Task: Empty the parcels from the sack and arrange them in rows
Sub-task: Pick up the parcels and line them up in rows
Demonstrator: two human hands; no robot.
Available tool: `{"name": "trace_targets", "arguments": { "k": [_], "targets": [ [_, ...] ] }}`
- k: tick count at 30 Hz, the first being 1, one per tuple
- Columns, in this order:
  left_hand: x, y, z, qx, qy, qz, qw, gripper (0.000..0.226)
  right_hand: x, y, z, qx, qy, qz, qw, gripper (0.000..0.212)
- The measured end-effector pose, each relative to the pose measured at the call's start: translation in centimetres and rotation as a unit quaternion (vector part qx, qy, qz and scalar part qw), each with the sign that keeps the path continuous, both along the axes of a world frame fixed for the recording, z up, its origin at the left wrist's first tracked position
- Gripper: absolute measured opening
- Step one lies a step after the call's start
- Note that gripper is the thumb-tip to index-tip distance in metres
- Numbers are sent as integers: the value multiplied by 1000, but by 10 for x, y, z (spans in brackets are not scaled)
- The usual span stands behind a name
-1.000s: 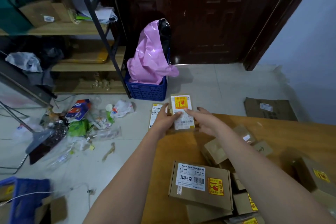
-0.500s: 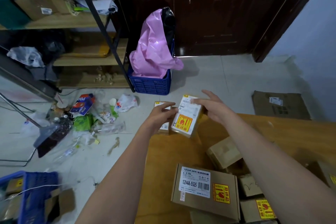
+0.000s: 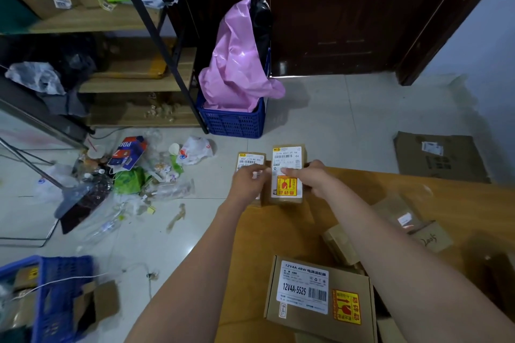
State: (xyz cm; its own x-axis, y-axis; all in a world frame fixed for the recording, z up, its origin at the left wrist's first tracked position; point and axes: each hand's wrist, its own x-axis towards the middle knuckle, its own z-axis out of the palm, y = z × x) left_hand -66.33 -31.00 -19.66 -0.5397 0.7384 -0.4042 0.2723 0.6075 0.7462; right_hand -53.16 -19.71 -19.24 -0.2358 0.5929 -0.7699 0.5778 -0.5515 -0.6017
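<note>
Where tile floor meets table; litter.

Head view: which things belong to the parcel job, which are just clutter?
Job:
- tall parcel under right hand
- small parcel under left hand
- large box
- table

Clutter:
- floor litter
- pink bag
- blue crate
- flat cardboard

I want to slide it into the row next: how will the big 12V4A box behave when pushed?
The 12V4A box looks like stiff cardboard and lies flat, so it should slide without tipping or rolling. Its yellow sticker shows a broken glass, so probably fragile contents. It rests partly on other parcels and may snag.
</note>
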Motion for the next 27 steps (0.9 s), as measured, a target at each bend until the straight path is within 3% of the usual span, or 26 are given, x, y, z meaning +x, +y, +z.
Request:
{"name": "trace_targets", "arguments": {
  "k": [2, 3, 7, 9, 14, 27],
  "targets": [
    [-10, -5, -12, 24, 123, 61, 990, 31, -2, 1, -10, 5, -19, -1, 1000, 50],
    [-15, -8, -19, 25, 133, 91, 987, 36, -3, -1, -15, 1, -28, 3, 1000, 49],
    [-29, -12, -42, -31, 53, 115, 991, 70, -8, -10, -35, -2, -26, -3, 1000, 41],
    [-32, -11, -48, -44, -3, 119, 992, 76, -9, -12, -41, 34, -49, 1, 998, 38],
    [-35, -15, -61, -19, -82, 97, 992, 42, -10, -13, -53, 89, -115, 16, 989, 36],
    [-42, -12, -71, -45, -140, 119, 982, 43, -26, -10, -61, 85, -121, 28, 989, 31]
  ]
}}
